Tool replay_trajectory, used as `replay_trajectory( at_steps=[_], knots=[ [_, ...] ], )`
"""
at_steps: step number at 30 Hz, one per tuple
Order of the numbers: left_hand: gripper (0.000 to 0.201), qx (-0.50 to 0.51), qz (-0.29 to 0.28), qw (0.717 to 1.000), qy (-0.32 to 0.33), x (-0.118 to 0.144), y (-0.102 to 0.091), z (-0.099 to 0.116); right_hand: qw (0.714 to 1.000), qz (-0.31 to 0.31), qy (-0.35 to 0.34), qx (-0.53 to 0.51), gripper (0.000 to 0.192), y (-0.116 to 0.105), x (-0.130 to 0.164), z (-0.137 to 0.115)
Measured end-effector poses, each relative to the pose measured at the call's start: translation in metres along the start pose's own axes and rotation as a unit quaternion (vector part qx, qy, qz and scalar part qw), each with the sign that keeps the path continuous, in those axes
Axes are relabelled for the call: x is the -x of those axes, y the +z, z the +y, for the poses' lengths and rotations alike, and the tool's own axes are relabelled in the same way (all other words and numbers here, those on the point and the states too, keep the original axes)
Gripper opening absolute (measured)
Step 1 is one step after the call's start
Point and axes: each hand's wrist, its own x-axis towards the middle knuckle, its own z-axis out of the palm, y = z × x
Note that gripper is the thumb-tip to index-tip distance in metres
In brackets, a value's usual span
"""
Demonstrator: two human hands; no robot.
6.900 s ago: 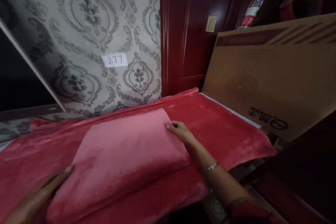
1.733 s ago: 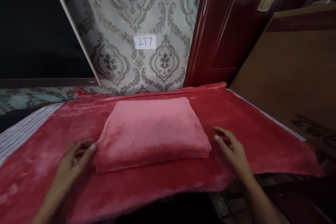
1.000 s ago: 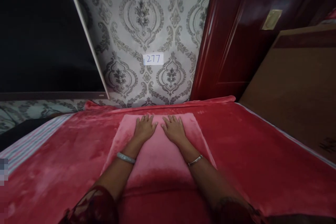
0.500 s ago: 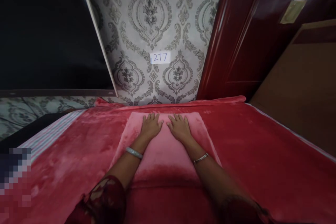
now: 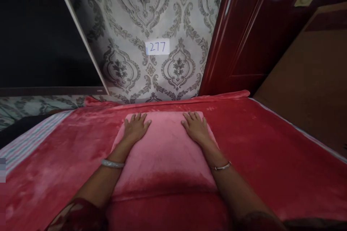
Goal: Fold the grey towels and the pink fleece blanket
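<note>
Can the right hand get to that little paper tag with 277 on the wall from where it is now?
Probably yes. The right hand lies flat on the far right corner of the folded pink blanket, and nothing stands between it and the 277 tag on the wallpaper; whether the arm is long enough is unclear.

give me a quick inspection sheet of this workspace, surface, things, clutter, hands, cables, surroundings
surface: red plush blanket spread flat, a striped cloth showing at its left edge
job's things: folded pink blanket lying on the red one, square to the wall
clutter: nothing seen
hands: left hand flat, palm down, on the far left corner of the fold; right hand flat on the far right corner; both open, a bangle on each wrist
cables: nothing seen
surroundings: patterned wallpaper with a label reading 277; dark red door on the right; cardboard sheet leaning at far right; dark panel at left
</note>
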Motion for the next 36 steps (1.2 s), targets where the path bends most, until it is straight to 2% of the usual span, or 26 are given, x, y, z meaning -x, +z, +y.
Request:
replay_trajectory(
  at_steps=[5,28,33,36],
  knots=[
    [0.06,0.005,-0.009,1.0,0.0,-0.002,0.007,-0.001,1.0,0.0,-0.004,-0.012,0.051,0.003,0.0,0.001],
    [0.061,0.024,-0.008,1.0,0.006,0.001,0.005,0.0,1.0,0.009,-0.011,0.0,0.051,0.01,-0.001,0.005],
    [0.059,0.032,-0.031,0.999,-0.002,0.0,-0.011,0.001,1.0,-0.017,-0.009,0.005,0.05,-0.007,-0.001,-0.003],
    [0.061,0.035,-0.024,0.999,0.006,0.016,-0.027,0.008,0.999,-0.031,-0.012,0.01,0.053,-0.024,0.014,-0.017]
  ],
)
